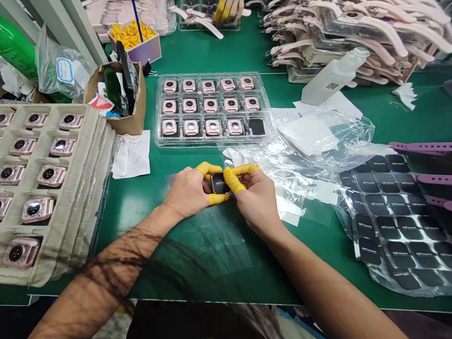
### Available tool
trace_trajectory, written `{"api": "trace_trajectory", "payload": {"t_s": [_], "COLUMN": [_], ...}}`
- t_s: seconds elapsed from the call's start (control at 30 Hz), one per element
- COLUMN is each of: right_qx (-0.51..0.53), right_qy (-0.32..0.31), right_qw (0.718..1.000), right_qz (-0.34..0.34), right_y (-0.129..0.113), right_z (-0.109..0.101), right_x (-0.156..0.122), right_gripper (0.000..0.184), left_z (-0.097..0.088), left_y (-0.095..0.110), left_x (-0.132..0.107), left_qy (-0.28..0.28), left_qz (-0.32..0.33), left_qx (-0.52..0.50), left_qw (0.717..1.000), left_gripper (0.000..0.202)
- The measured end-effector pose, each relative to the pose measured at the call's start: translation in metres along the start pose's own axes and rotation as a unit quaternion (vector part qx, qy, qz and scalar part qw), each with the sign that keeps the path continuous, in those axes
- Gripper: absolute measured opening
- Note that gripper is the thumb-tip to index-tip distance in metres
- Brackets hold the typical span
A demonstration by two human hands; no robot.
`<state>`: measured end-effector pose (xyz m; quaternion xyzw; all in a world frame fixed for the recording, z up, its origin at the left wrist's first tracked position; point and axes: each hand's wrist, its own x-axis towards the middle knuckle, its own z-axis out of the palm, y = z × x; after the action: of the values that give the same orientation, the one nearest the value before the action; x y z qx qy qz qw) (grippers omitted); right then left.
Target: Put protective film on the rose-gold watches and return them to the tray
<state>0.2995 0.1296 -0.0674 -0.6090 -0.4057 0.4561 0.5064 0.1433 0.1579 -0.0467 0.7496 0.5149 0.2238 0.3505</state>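
Note:
In front of me a smartwatch body (219, 183) with a black, lettered screen face is held between both hands. My left hand (189, 191) grips its left side with fingers in yellow finger cots. On the opposite side, my right hand (254, 192) pinches it, its yellow-covered thumb over the screen's right part. Just beyond lies a clear plastic tray (193, 142) of pink watch bodies, backs up; its near right pocket (256, 127) shows only a dark square. To the right are sheets of black screen films (400, 224) with white lettering.
Stacked beige trays (59, 222) of watch bodies stand at left. Behind them are a cardboard box (135, 114) and a box of yellow finger cots (151, 46). A white bottle (333, 76), plastic bags (324, 131) and piled pink straps (355, 21) lie right. Another person's hand (232, 1) works opposite.

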Motion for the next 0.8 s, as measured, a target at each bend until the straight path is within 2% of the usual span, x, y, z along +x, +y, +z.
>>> {"api": "trace_trajectory", "payload": {"t_s": [0.63, 0.8], "right_qx": [-0.035, -0.064], "right_qy": [-0.005, 0.0], "right_qw": [0.999, 0.998], "right_qz": [-0.014, -0.02], "right_y": [0.0048, 0.0035], "right_z": [-0.0003, -0.0016], "right_x": [-0.0016, -0.0014], "right_gripper": [0.028, 0.035], "left_z": [0.0017, 0.0013], "left_y": [-0.003, -0.003], "left_x": [-0.0005, -0.0001], "left_qy": [0.001, 0.005], "left_qz": [0.012, 0.016], "left_qx": [-0.008, -0.023], "left_qw": [1.0, 1.0], "left_gripper": [0.048, 0.045]}}
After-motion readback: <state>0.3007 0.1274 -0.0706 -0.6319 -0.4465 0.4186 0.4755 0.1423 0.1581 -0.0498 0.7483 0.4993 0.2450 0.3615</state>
